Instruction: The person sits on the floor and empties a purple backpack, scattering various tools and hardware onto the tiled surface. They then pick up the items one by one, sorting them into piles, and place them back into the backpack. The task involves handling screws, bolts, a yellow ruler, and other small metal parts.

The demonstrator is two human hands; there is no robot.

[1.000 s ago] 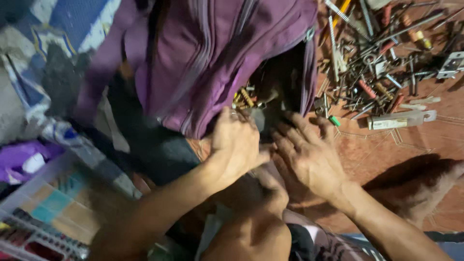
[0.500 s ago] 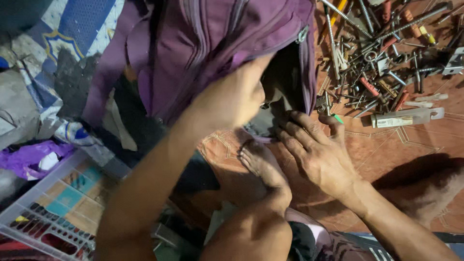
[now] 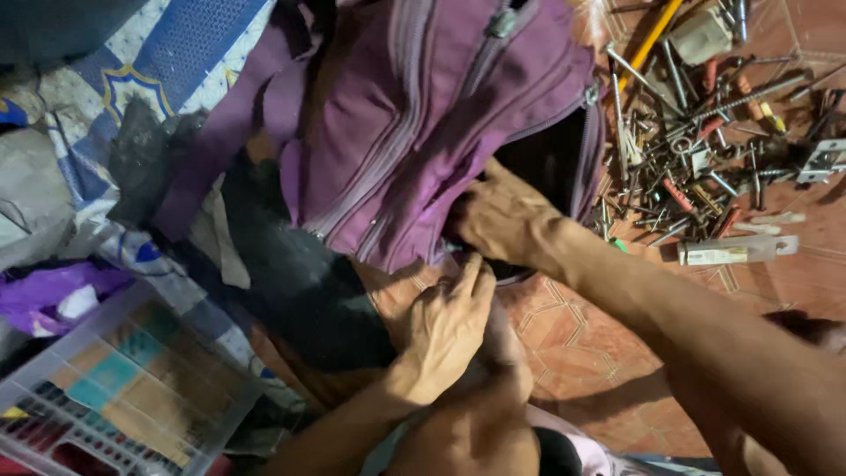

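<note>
A purple backpack (image 3: 423, 115) lies across the upper middle of the frame on a reddish tiled floor (image 3: 564, 326), its zippered pockets facing up and one dark opening gaping at its right edge. The right hand (image 3: 502, 216) sits at that opening, just right of centre, its fingers tucked under the bag's lower rim and into the dark gap; whether they are closed on anything in there cannot be told. The left hand (image 3: 445, 322) is below it, near the middle of the frame, fingers loosely spread and pointing up, the tips touching the bag's bottom edge, gripping nothing that shows. The two hands are close but not touching.

In the upper right a scatter of screws, bits and metal tools (image 3: 696, 150) covers the floor, with a yellow-handled tool (image 3: 648, 40) at its top and a pale flat bar (image 3: 736, 251) at its lower edge. A clear plastic sorting tray (image 3: 115, 388) fills the lower left, with purple cloth (image 3: 44, 291) just above it. A blue patterned mat (image 3: 167, 44) lies in the upper left
</note>
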